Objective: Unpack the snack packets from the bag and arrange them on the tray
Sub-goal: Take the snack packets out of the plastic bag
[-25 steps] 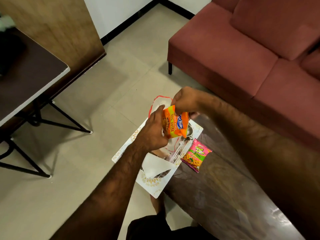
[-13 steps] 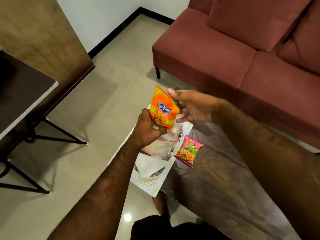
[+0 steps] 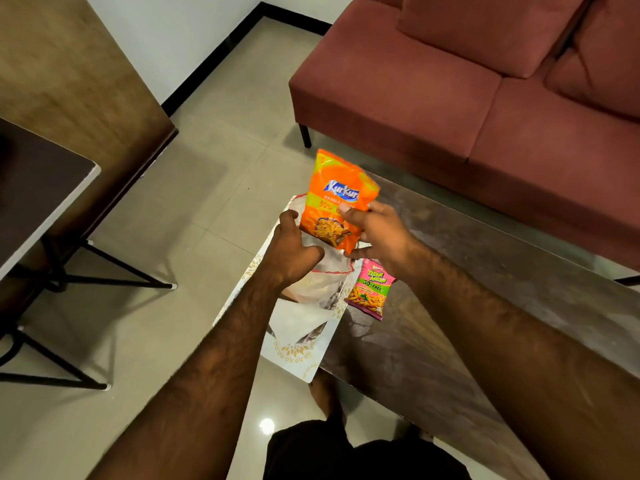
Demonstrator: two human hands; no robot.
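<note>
An orange snack packet (image 3: pixel 337 199) stands upright in the air above the tray, gripped at its lower right by my right hand (image 3: pixel 377 233). My left hand (image 3: pixel 292 252) clutches the rim of a thin clear plastic bag (image 3: pixel 327 271) with a red edge, which lies on the white tray (image 3: pixel 298 358) with gold ornaments. The tray sits at the left end of the dark table and overhangs its edge. A pink snack packet (image 3: pixel 370 289) lies flat on the table just right of the tray, touching its border.
The dark glossy coffee table (image 3: pixel 467 306) stretches to the right. A red sofa (image 3: pixel 467 91) stands behind it. At the left is a dark side table (image 3: pixel 31 188) on black metal legs. My knee and foot show below the tray.
My right hand has pulled the orange packet up out of the bag and turned it upright. My left hand stays on the bag's rim.
</note>
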